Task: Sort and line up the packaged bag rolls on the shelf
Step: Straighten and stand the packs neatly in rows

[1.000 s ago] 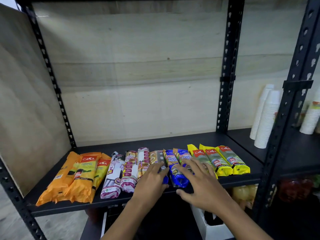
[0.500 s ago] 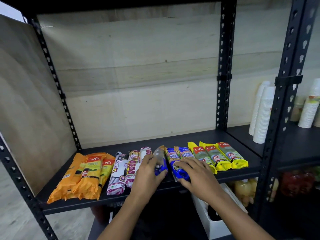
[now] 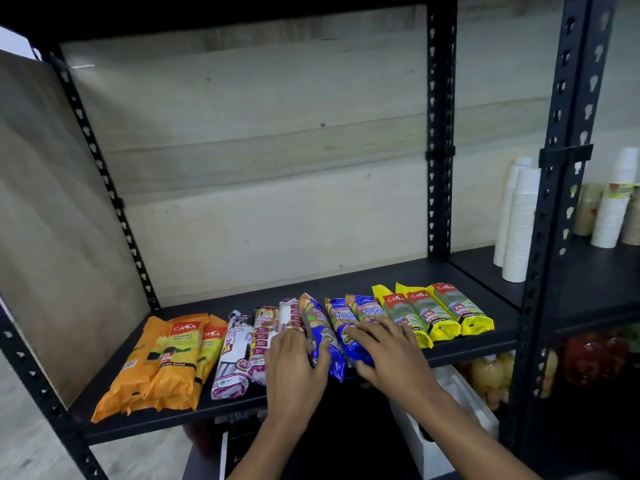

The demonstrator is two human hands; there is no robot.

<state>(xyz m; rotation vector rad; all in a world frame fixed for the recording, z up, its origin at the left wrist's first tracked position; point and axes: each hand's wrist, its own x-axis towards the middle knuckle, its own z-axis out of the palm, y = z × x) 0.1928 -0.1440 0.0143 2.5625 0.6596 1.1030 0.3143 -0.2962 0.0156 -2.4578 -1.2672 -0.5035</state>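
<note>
A row of packaged bag rolls lies along the front of the black shelf (image 3: 363, 278). From the left come orange packs (image 3: 162, 368), white and maroon rolls (image 3: 232, 355), blue rolls (image 3: 341, 315) and three yellow rolls (image 3: 446, 315). My left hand (image 3: 294, 368) grips one blue roll (image 3: 317, 322), which stands tilted on its edge between the maroon and blue groups. My right hand (image 3: 388, 351) lies flat with spread fingers on the near ends of two other blue rolls, beside the yellow ones.
Black perforated uprights (image 3: 439, 133) frame the bay, with a wooden back and side panel. Stacks of white paper cups (image 3: 517, 220) stand on the neighbouring shelf to the right. Bottles (image 3: 491, 372) and a white box (image 3: 446, 427) sit below.
My left hand closed around one blue roll and turned it up on its edge. My right hand slid left from the yellow rolls onto the blue ones.
</note>
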